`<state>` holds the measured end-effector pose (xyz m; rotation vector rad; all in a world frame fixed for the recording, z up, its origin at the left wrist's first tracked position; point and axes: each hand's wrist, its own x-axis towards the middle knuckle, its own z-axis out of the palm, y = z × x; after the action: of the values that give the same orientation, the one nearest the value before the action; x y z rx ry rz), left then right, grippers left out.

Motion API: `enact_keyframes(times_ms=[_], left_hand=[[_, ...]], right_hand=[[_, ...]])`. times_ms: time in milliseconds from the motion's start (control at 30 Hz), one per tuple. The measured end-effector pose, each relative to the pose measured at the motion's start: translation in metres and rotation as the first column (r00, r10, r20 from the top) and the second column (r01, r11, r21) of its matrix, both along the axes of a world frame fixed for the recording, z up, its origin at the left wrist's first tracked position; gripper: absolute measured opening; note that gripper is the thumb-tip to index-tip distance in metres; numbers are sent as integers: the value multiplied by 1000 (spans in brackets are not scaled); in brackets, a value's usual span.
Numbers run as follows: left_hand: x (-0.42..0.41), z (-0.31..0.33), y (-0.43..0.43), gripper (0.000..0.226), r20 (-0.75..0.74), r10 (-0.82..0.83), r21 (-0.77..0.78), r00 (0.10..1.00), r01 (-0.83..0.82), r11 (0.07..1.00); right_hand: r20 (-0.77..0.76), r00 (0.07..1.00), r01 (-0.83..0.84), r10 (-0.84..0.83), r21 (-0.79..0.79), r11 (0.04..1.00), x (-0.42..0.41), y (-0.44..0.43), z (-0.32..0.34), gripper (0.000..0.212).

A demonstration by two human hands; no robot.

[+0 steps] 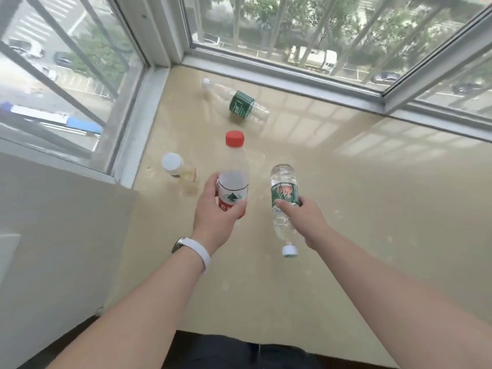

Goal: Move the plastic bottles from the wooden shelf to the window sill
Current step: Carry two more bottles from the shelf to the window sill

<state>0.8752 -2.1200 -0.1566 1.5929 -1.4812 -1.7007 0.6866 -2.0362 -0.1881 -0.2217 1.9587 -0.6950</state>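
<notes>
Over the window sill, the left hand grips a red-capped bottle upright, and the right hand grips a green-labelled bottle (cap toward the person). A lying bottle and a small white-capped bottle rest on the sill.

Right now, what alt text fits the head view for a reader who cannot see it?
Over a beige window sill, the left hand grips a red-capped bottle and the right hand a green-labelled bottle, cap toward the camera. Two more bottles sit on the sill.

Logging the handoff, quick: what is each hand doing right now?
Left hand: closed around the red-capped bottle.
Right hand: closed around the green-labelled bottle, its white cap toward the person.
</notes>
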Motion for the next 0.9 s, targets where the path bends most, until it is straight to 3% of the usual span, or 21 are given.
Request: enact_keyframes(times_ms=[233, 367, 500, 900], left_hand=[[-16, -49, -27, 81, 58, -33, 2, 998, 33, 999], [-21, -69, -39, 57, 83, -28, -51, 996, 32, 998], [-29, -80, -50, 50, 88, 21, -100, 996, -12, 995], [-35, -98, -37, 56, 150, 31, -124, 988, -12, 992]], right_hand=[[-64, 997, 33, -33, -3, 999, -24, -14, -29, 38], [-111, 992, 53, -55, -23, 998, -36, -35, -43, 45], [-147, 987, 54, -62, -56, 997, -47, -59, -51, 36], [-229, 972, -68, 50, -68, 995, -61, -71, -75, 55]])
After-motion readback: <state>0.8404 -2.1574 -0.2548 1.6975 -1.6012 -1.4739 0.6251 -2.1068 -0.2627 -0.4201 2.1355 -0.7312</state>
